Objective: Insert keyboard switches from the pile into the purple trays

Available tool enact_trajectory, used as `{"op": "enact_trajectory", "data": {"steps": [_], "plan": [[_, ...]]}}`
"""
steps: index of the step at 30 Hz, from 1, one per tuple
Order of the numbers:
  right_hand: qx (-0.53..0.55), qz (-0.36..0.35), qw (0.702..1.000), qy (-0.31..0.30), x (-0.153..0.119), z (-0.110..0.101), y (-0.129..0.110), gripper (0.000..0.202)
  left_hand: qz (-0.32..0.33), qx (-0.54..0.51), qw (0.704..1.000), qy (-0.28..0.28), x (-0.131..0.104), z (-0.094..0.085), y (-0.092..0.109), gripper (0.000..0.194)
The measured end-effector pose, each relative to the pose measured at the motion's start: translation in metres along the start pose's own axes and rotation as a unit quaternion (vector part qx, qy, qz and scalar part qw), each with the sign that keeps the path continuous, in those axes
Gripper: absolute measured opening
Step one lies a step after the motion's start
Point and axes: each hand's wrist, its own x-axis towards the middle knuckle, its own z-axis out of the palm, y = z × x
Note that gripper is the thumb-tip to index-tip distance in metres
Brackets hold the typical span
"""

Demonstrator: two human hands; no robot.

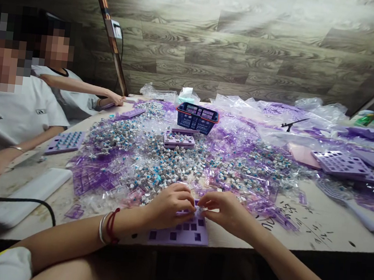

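A purple plate with square holes (183, 236) lies at the table's front edge, right under both hands. My left hand (168, 206) is over its left and upper part, fingers curled and closed, with the fingertips at the plate's far side. My right hand (229, 213) comes in from the right, thumb and forefinger pinched on a small pale piece (198, 211). Fingertips of both hands nearly meet there; what the left ones hold is hidden. Just beyond lies a heap of small white-and-blue switch-like parts (167, 164).
Purple clear plastic pieces (92, 177) spread around the heap. A dark blue basket (196, 118) stands behind stacked purple plates (179, 139). At right are a hairbrush (347, 203) and more plates (341, 163). A white power strip (27, 194) and two people (15, 117) are at left.
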Motion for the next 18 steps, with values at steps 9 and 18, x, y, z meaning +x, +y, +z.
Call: {"op": "enact_trajectory", "data": {"steps": [9,18], "plan": [[-0.004,0.005,1.000,-0.002,-0.0001,-0.0005,0.0006,0.017,0.016,0.031,0.999,0.013,-0.0008,0.0022,-0.0024,0.015],[0.000,-0.002,1.000,0.001,0.0007,0.0010,0.0050,0.019,0.023,0.049,0.999,-0.009,-0.0006,0.0019,-0.0035,0.018]]}}
